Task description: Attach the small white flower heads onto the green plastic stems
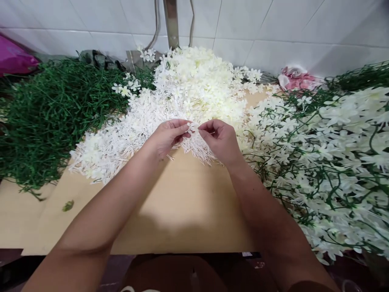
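My left hand [167,136] and my right hand [220,140] meet over the middle of the tan table [182,211]. Both pinch a small white artificial flower piece [192,127] between their fingertips. Just beyond them lies a big heap of loose white and cream flower heads [194,85]. A spread of white spiky stamen pieces [115,142] fans out to the left and under my hands.
A mound of green plastic stems [51,109] covers the left side. Finished green stems with white flowers [334,162] pile up on the right. A pink cloth [293,78] and a magenta bag [13,59] lie against the white tiled wall.
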Demonstrator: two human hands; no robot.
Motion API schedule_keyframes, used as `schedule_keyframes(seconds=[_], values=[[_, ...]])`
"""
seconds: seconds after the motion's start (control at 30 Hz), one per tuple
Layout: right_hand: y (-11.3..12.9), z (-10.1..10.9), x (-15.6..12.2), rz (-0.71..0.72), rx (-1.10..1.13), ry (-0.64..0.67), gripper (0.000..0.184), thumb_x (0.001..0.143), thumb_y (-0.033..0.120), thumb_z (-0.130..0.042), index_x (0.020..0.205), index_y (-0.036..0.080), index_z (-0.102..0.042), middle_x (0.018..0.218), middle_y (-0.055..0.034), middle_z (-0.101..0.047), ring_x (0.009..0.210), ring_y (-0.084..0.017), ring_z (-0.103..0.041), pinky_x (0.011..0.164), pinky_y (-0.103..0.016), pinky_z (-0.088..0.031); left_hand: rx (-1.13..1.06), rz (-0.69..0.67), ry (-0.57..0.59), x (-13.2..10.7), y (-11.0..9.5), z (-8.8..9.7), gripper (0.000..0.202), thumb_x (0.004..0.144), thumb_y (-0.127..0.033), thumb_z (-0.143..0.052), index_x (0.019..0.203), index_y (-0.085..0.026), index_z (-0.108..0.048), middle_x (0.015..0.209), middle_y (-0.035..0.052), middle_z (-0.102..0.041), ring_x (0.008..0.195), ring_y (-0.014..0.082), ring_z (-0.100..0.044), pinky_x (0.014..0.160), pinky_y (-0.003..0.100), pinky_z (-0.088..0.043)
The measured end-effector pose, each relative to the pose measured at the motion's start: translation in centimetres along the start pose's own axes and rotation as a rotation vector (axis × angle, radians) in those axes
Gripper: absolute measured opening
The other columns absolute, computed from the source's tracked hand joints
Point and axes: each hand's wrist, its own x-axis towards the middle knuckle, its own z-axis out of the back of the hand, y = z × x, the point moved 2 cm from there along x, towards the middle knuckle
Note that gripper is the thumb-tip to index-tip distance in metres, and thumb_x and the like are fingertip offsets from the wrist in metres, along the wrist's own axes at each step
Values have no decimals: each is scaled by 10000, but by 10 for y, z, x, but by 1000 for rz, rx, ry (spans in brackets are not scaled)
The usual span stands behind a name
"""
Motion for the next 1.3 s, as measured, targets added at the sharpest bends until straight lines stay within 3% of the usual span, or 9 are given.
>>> schedule_keyframes(seconds=[0.1,0.3,0.5,0.83,1.03,1.17,1.3], values=[[4,-13,-7,62,-100,9,16,783,178,-601,776,185,-614,762,-10,-624,669,-120,-565,652,-298,-496,-128,97,-2,-15,11,8,232,590,-194,-858,749,-150,-695,624,-22,-650,602,80,-623,598,192,-470],[7,-25,-15,206,-320,5,70,795,145,-543,763,205,-558,760,-13,-597,702,-137,-544,685,-300,-479,-168,111,-75,-29,19,18,209,580,-140,-859,720,-140,-703,674,-9,-695,640,92,-659,713,230,-535],[7,-32,-21,326,-416,31,76,800,138,-519,767,206,-518,748,-22,-594,691,-142,-527,685,-298,-455,-102,84,-115,-32,23,23,211,559,-106,-849,694,-140,-690,633,-18,-680,614,94,-640,606,204,-491],[-2,-37,-23,467,-430,23,103,792,106,-517,785,208,-503,735,-8,-584,659,-134,-512,644,-280,-439,-10,89,-72,-31,26,26,163,575,-111,-782,725,-137,-723,546,-22,-640,503,70,-526,494,194,-382],[-7,-41,-24,537,-463,19,112,805,106,-503,791,216,-490,758,-25,-598,712,-155,-546,672,-295,-459,-32,87,-31,-30,28,28,255,509,-167,-865,690,-140,-687,551,-24,-647,543,84,-585,498,186,-377],[-8,-42,-25,509,-377,78,89,819,117,-510,834,205,-515,783,-24,-603,714,-142,-550,678,-294,-470,-36,79,33,-31,30,33,404,440,-258,-936,736,-133,-691,601,-8,-671,592,98,-620,520,186,-403],[-7,-40,-25,334,-193,185,118,828,156,-548,938,199,-550,775,6,-591,675,-108,-544,639,-265,-473,-11,65,91,-32,29,38,471,437,-338,-950,764,-132,-681,613,-11,-670,566,94,-610,542,204,-445]])
